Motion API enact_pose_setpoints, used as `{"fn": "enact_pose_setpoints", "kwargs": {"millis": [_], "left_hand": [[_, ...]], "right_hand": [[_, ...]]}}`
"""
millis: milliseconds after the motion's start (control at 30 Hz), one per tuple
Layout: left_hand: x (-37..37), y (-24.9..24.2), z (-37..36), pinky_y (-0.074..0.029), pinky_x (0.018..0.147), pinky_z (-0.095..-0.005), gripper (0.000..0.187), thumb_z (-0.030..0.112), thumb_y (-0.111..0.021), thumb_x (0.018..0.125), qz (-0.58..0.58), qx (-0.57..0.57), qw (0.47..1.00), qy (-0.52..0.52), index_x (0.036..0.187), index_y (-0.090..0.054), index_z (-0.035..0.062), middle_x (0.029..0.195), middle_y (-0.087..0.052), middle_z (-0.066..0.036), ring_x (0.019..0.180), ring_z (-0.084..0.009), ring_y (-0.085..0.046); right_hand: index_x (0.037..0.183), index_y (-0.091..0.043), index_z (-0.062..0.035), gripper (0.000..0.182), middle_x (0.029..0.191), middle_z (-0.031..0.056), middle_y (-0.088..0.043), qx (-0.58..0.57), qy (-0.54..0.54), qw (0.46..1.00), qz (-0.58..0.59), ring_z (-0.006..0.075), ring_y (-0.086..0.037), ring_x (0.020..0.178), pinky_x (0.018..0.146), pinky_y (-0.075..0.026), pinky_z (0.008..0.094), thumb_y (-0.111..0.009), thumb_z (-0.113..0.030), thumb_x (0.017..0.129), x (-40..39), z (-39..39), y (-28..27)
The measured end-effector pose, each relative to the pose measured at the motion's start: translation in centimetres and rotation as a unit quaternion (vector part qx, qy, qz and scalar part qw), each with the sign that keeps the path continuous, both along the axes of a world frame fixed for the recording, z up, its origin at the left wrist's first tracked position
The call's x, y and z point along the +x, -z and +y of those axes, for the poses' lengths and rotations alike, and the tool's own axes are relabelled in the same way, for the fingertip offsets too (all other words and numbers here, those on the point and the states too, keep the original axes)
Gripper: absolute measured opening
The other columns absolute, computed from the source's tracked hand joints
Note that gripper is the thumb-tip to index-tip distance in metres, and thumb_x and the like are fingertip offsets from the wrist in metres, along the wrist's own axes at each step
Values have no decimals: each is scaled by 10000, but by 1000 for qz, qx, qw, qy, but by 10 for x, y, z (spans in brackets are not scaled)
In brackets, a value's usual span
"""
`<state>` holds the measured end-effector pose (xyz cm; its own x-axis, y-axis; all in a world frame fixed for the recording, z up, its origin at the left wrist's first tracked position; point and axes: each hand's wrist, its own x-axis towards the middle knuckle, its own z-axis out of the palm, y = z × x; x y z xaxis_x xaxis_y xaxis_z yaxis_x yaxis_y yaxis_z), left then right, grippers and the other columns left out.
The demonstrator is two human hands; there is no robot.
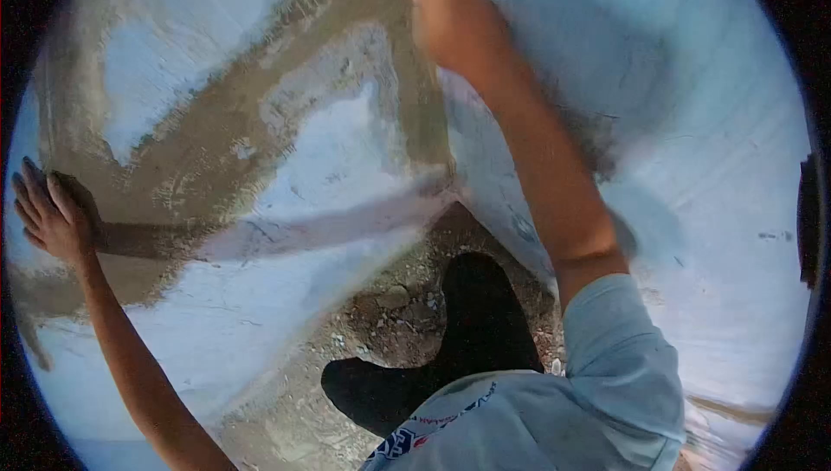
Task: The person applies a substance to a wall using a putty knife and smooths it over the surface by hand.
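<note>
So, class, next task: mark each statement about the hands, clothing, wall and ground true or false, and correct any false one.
1. The right hand is higher in the picture than the left hand. True.
2. A long sleeve covers the left forearm. False: the left forearm is bare.
3. The shirt has printing on its front. True.
4. The wall is one even colour, without any marks. False: broad brown patches cross its pale surface.
5. The ground is laid with smooth tiles. False: it is rough, with stones scattered about.
</note>
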<state>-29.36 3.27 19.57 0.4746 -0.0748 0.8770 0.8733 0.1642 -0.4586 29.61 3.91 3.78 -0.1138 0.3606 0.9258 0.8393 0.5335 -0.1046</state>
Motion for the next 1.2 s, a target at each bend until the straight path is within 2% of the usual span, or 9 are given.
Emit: {"fn": "enact_pose_setpoints", "kwargs": {"millis": [100, 200, 433, 567, 733, 867, 967, 1033, 1200], "left_hand": [[-52, -3, 14, -271, 1157, -572, 598, 621, -350, 1062, -10, -11, 998, -54, 1561, -469, 313, 1600, -441, -18, 1451, -320, -402], [-88, -3, 26, -341, 1086, -545, 626, 650, -342, 1051, -45, -26, 993, -107, 1524, -517, 280, 1524, -510, -48, 1362, -333, -478], [-131, -9, 48, -504, 922, -483, 728, 718, -325, 1023, -150, -71, 962, -217, 1437, -629, 202, 1347, -671, -120, 1154, -362, -654], [-139, -9, 50, -552, 862, -458, 737, 719, -334, 1010, -129, -49, 964, -227, 1419, -639, 188, 1276, -723, -143, 1076, -368, -708], [-140, -8, 52, -561, 794, -418, 606, 565, -440, 1016, -83, -51, 968, -232, 1514, -484, 223, 1245, -733, -124, 1008, -328, -721], [-138, -9, 52, -569, 740, -387, 623, 441, -525, 1020, -34, -40, 966, -252, 1590, -360, 251, 1220, -741, -109, 953, -296, -732], [-147, -19, 53, -574, 699, -363, 706, 348, -588, 1024, 74, 9, 954, -291, 1647, -267, 272, 1201, -747, -98, 912, -272, -740], [-145, -14, 47, -582, 719, -350, 738, 308, -603, 1028, 94, 7, 924, -370, 1666, -234, 276, 1250, -726, -103, 931, -261, -743], [-110, 12, 42, -587, 770, -336, 724, 275, -581, 1038, 52, -49, 853, -517, 1669, -227, 250, 1330, -691, -113, 976, -236, -741]], "right_hand": [[1531, -488, -184, 653, 1303, 217, -667, -98, 134, 986, -35, 414, -682, 1100, 986, -544, 502, -493, 34, 915, -4, 24, 6], [1535, -459, -116, 679, 1531, 80, -538, -177, 114, 978, -4, 387, -692, 1078, 933, -579, 515, -564, 37, 881, -16, 0, 73], [1629, -315, -243, 765, 1543, 182, -507, -569, 71, 817, -60, 415, -610, 1268, 1075, -504, 515, -463, 39, 933, -11, -42, 191], [1550, -427, -121, 609, 1307, 227, -662, -95, 98, 990, -35, 443, -706, 1042, 914, -573, 560, -499, -32, 952, 2, -14, 91], [1417, -548, -65, 481, 1154, 235, -719, -207, 87, 974, -15, 480, -683, 1053, 935, -536, 561, -508, -36, 938, -12, -13, -19], [1435, -569, -109, 487, 1324, 272, -641, -354, 95, 922, -127, 431, -651, 1197, 1016, -528, 558, -519, -51, 954, 2, -6, 122], [1465, -552, -116, 544, 1353, 272, -630, -422, 101, 896, -93, 404, -605, 1285, 1089, -484, 536, -521, -23, 930, -4, -22, 127], [1468, -544, -104, 560, 1355, 262, -631, -252, 70, 964, -54, 410, -625, 1253, 1060, -507, 523, -525, -25, 914, -3, -20, 68], [1533, -507, -167, 647, 1462, 211, -579, -373, 143, 908, -123, 404, -581, 1310, 1139, -441, 486, -494, -37, 899, -14, -11, -52]]}}
